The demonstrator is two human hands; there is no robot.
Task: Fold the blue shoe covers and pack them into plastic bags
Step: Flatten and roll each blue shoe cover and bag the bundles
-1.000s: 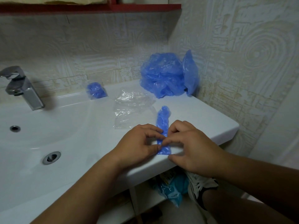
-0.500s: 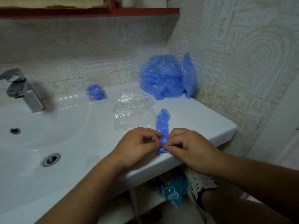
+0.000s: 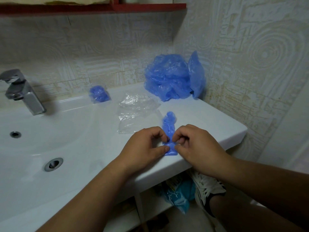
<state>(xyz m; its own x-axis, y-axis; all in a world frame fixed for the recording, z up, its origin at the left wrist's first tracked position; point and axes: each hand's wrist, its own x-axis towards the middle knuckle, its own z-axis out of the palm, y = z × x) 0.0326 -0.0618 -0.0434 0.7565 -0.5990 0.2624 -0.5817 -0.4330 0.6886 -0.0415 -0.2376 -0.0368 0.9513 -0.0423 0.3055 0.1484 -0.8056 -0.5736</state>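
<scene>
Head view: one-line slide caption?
Left hand and right hand pinch a narrow blue shoe cover on the sink ledge, clear bags behind.

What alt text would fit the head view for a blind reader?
The left hand and right hand pinch a folded blue shoe cover on a white sink counter; clear plastic bags and a heap of blue covers lie behind.

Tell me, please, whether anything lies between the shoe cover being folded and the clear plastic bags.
Nothing visible does. The left hand and right hand pinch the shoe cover on the sink ledge; the clear plastic bags lie right beside it, to its left and farther back.
</scene>
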